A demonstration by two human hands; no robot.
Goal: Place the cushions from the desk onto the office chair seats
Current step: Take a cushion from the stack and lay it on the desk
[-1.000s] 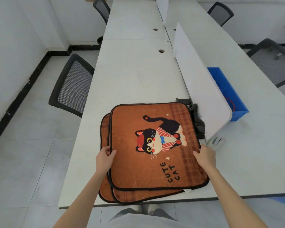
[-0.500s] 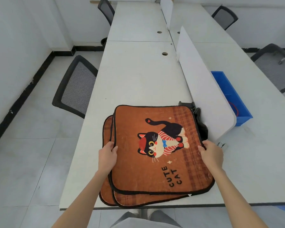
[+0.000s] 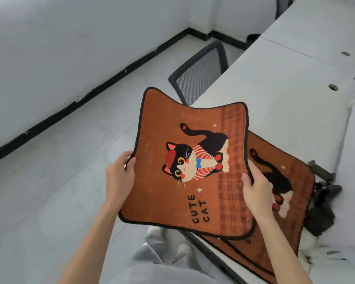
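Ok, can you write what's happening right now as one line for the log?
step: lift | object: top orange cat-print cushion | left hand: gripping | right hand: gripping | remaining orange cushions: on white desk | target: black mesh office chair

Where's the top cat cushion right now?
In the head view, the top cushion is centre frame, lifted off the desk, held by the left hand and right hand, partly over the floor, above another cushion.

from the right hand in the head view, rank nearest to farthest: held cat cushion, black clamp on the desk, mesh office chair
1. Held cat cushion: gripped at its right edge by the right hand.
2. Black clamp: on the desk, to the hand's right.
3. Mesh office chair: farthest, ahead and left, by the desk edge.
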